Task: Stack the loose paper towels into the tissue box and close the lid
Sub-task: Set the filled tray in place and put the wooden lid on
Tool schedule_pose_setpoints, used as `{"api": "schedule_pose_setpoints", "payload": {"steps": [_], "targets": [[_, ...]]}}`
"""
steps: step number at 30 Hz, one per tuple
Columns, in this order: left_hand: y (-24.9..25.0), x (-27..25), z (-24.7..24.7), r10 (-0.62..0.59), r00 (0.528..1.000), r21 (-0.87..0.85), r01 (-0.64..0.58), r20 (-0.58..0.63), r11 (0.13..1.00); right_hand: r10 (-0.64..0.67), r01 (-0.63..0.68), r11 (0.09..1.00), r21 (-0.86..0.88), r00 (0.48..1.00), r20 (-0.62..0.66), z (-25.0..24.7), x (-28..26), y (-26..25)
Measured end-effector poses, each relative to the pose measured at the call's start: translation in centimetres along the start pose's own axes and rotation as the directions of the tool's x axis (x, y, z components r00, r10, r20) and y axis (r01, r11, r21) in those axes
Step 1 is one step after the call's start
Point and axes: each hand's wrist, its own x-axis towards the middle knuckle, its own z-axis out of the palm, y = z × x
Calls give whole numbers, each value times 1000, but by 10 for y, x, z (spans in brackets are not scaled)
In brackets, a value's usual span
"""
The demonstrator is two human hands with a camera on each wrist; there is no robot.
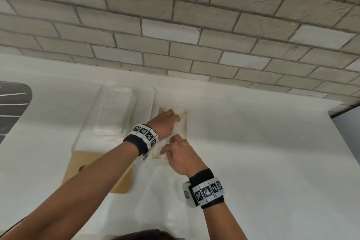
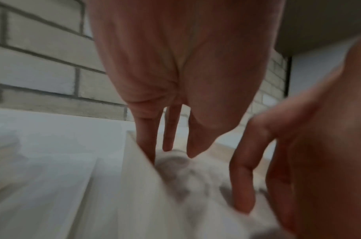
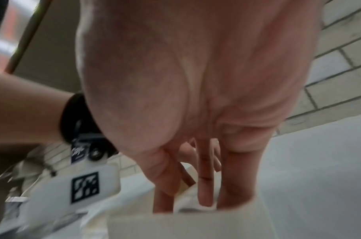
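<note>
A white tissue box (image 1: 185, 122) stands open on the white counter, long side running away from me. White paper towels (image 1: 180, 132) lie inside it. My left hand (image 1: 168, 119) reaches into the far end, fingers straight and pressing down on the towels (image 2: 185, 177) beside the box wall (image 2: 138, 161). At the near end, my right hand (image 1: 172, 147) presses into the box with its fingers (image 3: 204, 190) pointing straight down behind the near wall (image 3: 185, 226). The wooden lid (image 1: 91, 163), with a hole in it, lies flat to the left, partly under my left forearm.
A clear plastic wrapper (image 1: 115, 111) lies on the counter left of the box, behind the lid. A brick wall (image 1: 175, 25) runs along the back. A dark object (image 1: 13, 103) sits at the far left edge. Bare counter (image 1: 263, 152) stretches to the right.
</note>
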Motion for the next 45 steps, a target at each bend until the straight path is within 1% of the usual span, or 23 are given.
{"api": "schedule_pose_setpoints", "payload": {"steps": [2, 3, 4, 5, 6, 7, 8, 10, 11, 12, 14, 15, 17, 21, 24, 27, 31, 34, 38, 40, 41, 43, 45], "targets": [[-15, -13, -7, -33, 985, -136, 10, -169, 991, 67, -68, 998, -1, 996, -62, -5, 0, -8], [-27, -23, -12, -60, 954, -203, 0, -292, 979, 108, -110, 994, 1, 983, -151, -6, 2, -16], [-41, -35, -18, -95, 901, -256, -18, -422, 966, 144, -139, 990, 36, 953, -267, -8, 4, -28], [-59, -48, -24, -136, 833, -295, -35, -537, 955, 167, -139, 985, 101, 908, -384, -10, 9, -41], [-79, -60, -30, -186, 772, -323, -26, -608, 946, 177, -106, 979, 174, 864, -471, -11, 17, -56], [-102, -72, -35, -248, 733, -345, 19, -633, 938, 184, -65, 969, 239, 836, -517, -9, 30, -70], [-125, -81, -39, -311, 712, -362, 85, -630, 928, 191, -33, 955, 295, 828, -526, -7, 45, -84], [-168, -88, -44, -444, 691, -407, 231, -571, 884, 240, -33, 917, 396, 840, -486, 1, 83, -109], [-185, -88, -44, -517, 687, -445, 303, -512, 843, 277, -61, 897, 437, 849, -451, 6, 103, -117], [-202, -85, -45, -578, 694, -475, 370, -430, 798, 324, -113, 880, 462, 854, -407, 12, 125, -127], [-222, -78, -40, -625, 732, -488, 455, -272, 745, 440, -267, 826, 496, 856, -272, 25, 163, -138], [-229, -75, -37, -620, 754, -489, 466, -217, 737, 492, -332, 787, 519, 846, -205, 32, 177, -143], [-235, -72, -29, -603, 777, -505, 453, -181, 735, 545, -408, 749, 523, 828, -134, 47, 199, -153], [-241, -71, -17, -599, 777, -505, 445, -192, 739, 598, -474, 747, 467, 786, -158, 65, 219, -171], [-246, -72, -16, -578, 790, -508, 419, -204, 752, 604, -487, 775, 403, 759, -244, 73, 224, -182], [-249, -73, -17, -567, 799, -519, 403, -203, 754, 532, -426, 839, 339, 773, -346, 79, 224, -192], [-252, -76, -17, -542, 813, -530, 371, -211, 763, 468, -370, 873, 319, 820, -330, 82, 224, -200], [-255, -82, -22, -534, 816, -566, 339, -220, 752, 480, -323, 844, 428, 811, -335, 70, 218, -199], [-257, -98, -41, -563, 771, -654, 265, -297, 708, 460, -143, 777, 613, 793, -399, 40, 199, -194], [-247, -109, -57, -582, 765, -739, 219, -275, 637, 445, -23, 706, 708, 792, -418, 21, 185, -193], [-238, -115, -67, -582, 776, -787, 193, -244, 587, 433, 32, 668, 744, 796, -423, 12, 176, -194], [-215, -124, -83, -544, 819, -891, 95, -184, 445, 409, 149, 582, 799, 796, -447, -5, 156, -194], [-185, -131, -94, -440, 881, -965, -66, -176, 254, 400, 227, 484, 845, 802, -444, -18, 134, -194]]}}
